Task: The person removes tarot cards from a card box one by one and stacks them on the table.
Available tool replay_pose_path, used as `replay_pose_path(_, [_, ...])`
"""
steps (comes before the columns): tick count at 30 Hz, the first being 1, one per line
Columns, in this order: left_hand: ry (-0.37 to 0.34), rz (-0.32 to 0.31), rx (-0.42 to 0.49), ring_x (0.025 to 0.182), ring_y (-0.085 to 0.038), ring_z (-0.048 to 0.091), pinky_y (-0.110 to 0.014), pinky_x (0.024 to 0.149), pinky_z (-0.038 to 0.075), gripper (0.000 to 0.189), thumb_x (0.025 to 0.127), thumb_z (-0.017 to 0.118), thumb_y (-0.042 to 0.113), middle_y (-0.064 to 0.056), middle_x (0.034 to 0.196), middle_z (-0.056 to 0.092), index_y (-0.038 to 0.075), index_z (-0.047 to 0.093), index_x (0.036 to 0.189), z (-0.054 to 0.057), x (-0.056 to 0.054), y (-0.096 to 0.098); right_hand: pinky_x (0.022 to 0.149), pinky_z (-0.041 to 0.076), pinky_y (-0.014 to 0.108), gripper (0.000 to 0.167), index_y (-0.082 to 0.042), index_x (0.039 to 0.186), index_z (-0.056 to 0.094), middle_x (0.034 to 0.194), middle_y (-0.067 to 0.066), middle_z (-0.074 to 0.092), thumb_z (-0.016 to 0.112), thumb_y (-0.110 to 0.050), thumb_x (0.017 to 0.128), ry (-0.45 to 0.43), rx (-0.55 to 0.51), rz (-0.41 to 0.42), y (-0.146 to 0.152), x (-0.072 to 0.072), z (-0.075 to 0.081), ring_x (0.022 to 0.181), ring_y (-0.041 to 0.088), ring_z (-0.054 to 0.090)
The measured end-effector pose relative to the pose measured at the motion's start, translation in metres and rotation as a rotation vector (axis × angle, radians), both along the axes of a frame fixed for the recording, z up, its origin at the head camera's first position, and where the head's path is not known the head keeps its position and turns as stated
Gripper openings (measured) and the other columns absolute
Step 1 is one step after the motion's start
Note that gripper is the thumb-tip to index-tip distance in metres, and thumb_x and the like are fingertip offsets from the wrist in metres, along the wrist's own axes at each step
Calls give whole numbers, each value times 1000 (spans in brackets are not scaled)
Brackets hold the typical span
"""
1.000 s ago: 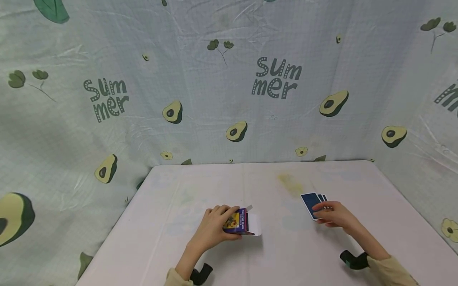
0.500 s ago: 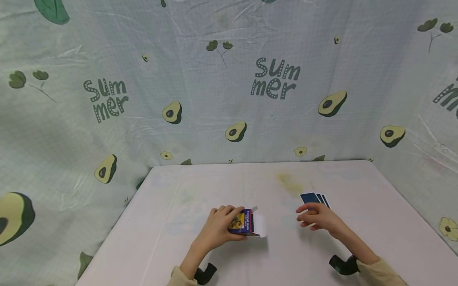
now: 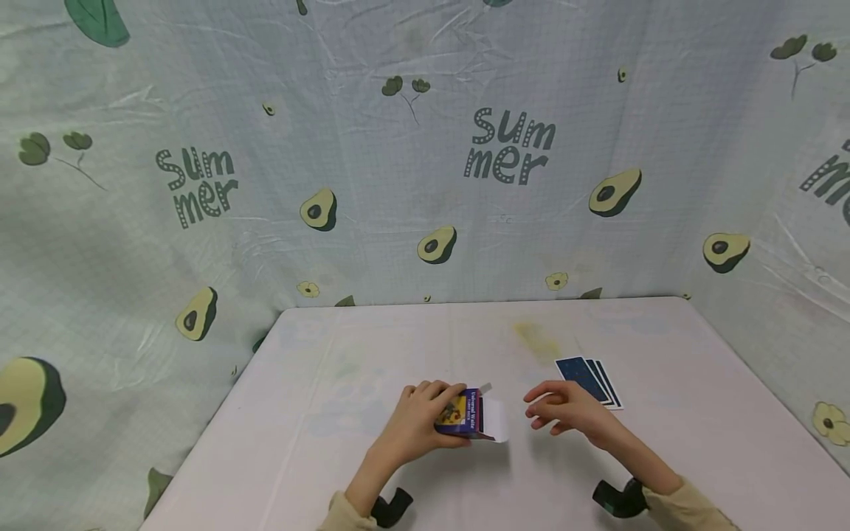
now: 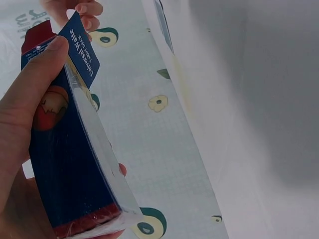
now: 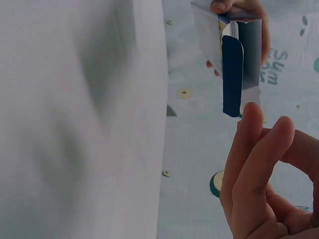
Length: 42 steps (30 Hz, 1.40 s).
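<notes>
My left hand (image 3: 420,424) grips a purple and yellow tarot card box (image 3: 458,413) above the table, its open end facing right. In the left wrist view the box (image 4: 70,159) shows a blue side with a red band, and the thumb presses near the raised lid flap (image 4: 82,50). The right wrist view looks into the box (image 5: 251,55), where a few cards stand along one side. My right hand (image 3: 571,413) hovers just right of the box with relaxed, slightly bent fingers and nothing in them. Behind it, several blue-backed cards (image 3: 587,376) lie fanned on the table.
The pale table (image 3: 372,346) has a yellowish stain (image 3: 539,339) near its far side. A cloth backdrop (image 3: 372,147) printed with avocados and "summer" surrounds it at the back and sides. Black wrist cameras sit under both forearms.
My right hand has let go of the cards on the table and moved left toward the box. My left hand has carried the box slightly to the right.
</notes>
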<state>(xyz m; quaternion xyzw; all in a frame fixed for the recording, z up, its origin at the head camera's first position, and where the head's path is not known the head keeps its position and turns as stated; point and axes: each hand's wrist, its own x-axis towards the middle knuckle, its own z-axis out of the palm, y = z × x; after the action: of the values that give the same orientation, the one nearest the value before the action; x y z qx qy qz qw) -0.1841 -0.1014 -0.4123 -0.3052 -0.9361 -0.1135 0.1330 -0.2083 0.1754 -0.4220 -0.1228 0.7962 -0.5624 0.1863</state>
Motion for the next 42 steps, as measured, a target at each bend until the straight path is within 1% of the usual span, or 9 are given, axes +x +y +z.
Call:
replay_pose_path(4, [9,0,-11,97,-13,51,-36,81,38,76,64,69,56,4,109,55,24,45,128,0,-1,4,60,51,30,41,7,111,52,95,19,66,58,-25,86,-10,-7,0,-8,1,0,74,17,65])
replay_pose_path(9, [3,-2,-18,98,-13,51,-36,81,37,74,65,68,57,5,109,55,26,45,129,1,-2,8,59,50,29,39,8,109,53,92,15,67,58,-24,86,-15,-36,25,-15,3,0,73,17,66])
replay_pose_path(12, [1,-6,-22,97,-14,51,-36,80,38,73,65,68,56,5,108,55,26,45,128,1,-2,9,58,50,28,40,8,109,53,91,16,67,58,-23,86,-21,-49,36,-17,4,-1,73,17,66])
replay_pose_path(21, [17,-24,-14,95,-13,51,-37,78,38,73,65,69,55,4,106,55,24,47,127,-3,-1,10,59,51,30,40,8,107,55,90,14,67,58,-25,85,-17,-30,10,-21,7,0,73,16,65])
replay_pose_path(25, [3,-20,-18,95,-13,51,-36,79,38,73,65,69,55,5,107,55,25,46,128,-4,-1,10,59,50,30,40,8,107,55,88,9,67,58,-25,86,-10,-33,9,-21,6,2,73,15,64])
replay_pose_path(28, [-4,-17,-28,95,-13,50,-36,79,38,73,65,69,55,5,107,55,26,46,128,-4,-1,11,59,50,28,41,9,108,54,88,10,67,58,-26,86,-16,-46,17,-22,5,3,73,15,65])
replay_pose_path(31, [3,-20,-33,95,-13,50,-35,79,38,73,65,69,56,5,107,55,26,46,127,-4,-2,12,59,50,27,40,9,106,55,88,11,68,59,-25,85,-28,-64,37,-24,5,2,73,14,65])
replay_pose_path(35, [14,-30,-34,95,-12,50,-35,79,38,73,65,69,56,4,107,56,25,46,127,-4,-2,15,60,51,27,37,6,103,57,85,7,69,59,-25,85,-45,-74,53,-29,5,-2,72,13,64])
replay_pose_path(42, [23,-47,-16,93,-12,50,-34,79,38,73,65,70,55,4,107,55,24,47,127,-3,-1,16,60,52,28,43,4,102,58,82,6,68,59,-34,84,-54,-64,31,-35,6,-8,70,15,65])
